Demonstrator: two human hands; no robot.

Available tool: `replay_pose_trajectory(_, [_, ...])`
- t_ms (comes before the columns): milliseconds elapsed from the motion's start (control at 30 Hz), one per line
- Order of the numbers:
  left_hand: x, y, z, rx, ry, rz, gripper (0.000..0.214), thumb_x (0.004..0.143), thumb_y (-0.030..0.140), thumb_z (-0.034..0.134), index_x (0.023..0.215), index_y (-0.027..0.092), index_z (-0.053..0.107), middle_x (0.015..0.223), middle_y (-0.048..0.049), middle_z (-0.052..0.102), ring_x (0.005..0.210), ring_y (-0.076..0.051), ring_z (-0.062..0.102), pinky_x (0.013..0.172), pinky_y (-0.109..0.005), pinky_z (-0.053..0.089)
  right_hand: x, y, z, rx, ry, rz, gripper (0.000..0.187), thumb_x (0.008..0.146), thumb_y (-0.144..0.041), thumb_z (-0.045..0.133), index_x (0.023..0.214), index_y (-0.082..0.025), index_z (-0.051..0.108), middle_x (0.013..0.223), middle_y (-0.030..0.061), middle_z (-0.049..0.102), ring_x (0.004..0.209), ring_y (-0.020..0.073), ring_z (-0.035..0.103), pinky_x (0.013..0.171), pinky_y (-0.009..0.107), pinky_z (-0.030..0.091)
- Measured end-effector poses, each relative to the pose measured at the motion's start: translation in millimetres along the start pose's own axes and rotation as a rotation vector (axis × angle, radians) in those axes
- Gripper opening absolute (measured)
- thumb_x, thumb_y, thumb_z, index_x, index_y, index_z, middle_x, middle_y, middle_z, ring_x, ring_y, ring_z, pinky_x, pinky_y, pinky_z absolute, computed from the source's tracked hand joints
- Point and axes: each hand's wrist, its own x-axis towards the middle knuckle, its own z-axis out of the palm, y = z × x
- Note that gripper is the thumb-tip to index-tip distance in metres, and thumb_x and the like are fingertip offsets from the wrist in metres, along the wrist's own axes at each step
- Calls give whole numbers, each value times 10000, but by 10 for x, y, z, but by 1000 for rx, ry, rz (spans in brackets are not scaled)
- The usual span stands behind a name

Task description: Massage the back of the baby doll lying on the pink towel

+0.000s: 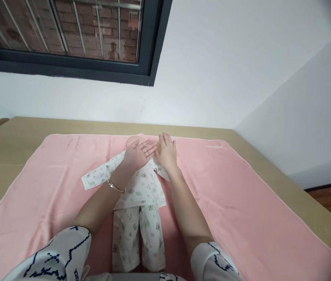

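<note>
- Printed top (143, 187) lies spread on the pink cloth (226, 203), its hem meeting the matching trousers (126, 238).
- Left hand (139, 153): palm up, fingers extended, above the collar area.
- Right hand (167, 152): back upward, fingers straight; cannot tell whether it touches the partly hidden yellowish item (158, 146).
- Obstruction: hands mask the collar; left forearm (102, 203) crosses one sleeve (96, 176).
- Surroundings: wooden surface (124, 127) beneath the cloth; white wall (200, 78) and dark-framed window (74, 64) beyond.

White printed top (143, 189) and matching trousers (153, 238) lie spread out.
</note>
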Motion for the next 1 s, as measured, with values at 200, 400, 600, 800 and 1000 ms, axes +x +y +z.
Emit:
replay_pose_trajectory(200, [-574, 21, -53, -3, 203, -111, 448, 964, 332, 389, 1290, 84, 568, 1303, -172, 643, 1229, -287, 611, 1082, -427, 446, 12, 74, 53, 116, -12, -29, 505, 844, -185, 522, 1344, -138, 574, 1638, 162, 166, 1530, 339, 85, 1201, 632, 115])
replay_pose_trajectory(400, [-860, -70, 114, 23, 210, -76, 481, 987, 358, 348, 1361, 115, 527, 1305, -172, 637, 1303, -275, 554, 1173, -433, 338, -198, -356, -87, 538, 49, -67, 449, 1000, -372, 374, 1375, -190, 540, 1632, 98, 217, 1534, 238, 117, 1223, 522, 229])
replay_pose_trajectory(600, [-1349, -275, 277, -2, -61, 73, 578, 1022, 480, 284, 1509, 176, 354, 1413, -107, 570, 1438, -248, 398, 1235, -422, 224, -592, -825, -468, 450, 59, -192, 515, 1046, -382, 162, 1520, -282, 337, 1649, 15, 176, 1535, 222, 95, 1242, 543, 178])
replay_pose_trajectory(800, [-1531, -230, 268, 59, -216, 23, 614, 1010, 552, 252, 1457, 178, 447, 1480, -88, 506, 1509, -267, 251, 1256, -443, 170, -852, -1039, -612, 388, 145, -290, 611, 1025, -446, 136, 1585, -299, -60, 1662, -8, -106, 1523, 310, -110, 1205, 678, 95])
replay_pose_trajectory(1000, [-1551, -118, 264, 155, -66, 249, 626, 973, 606, 363, 1387, 162, 517, 1503, -93, 482, 1500, -256, 275, 1268, -422, 133, -1287, -1354, -529, 462, -23, -589, 889, 974, -614, 257, 1545, -130, -224, 1629, 84, -239, 1504, 403, -102, 1238, 638, 71])
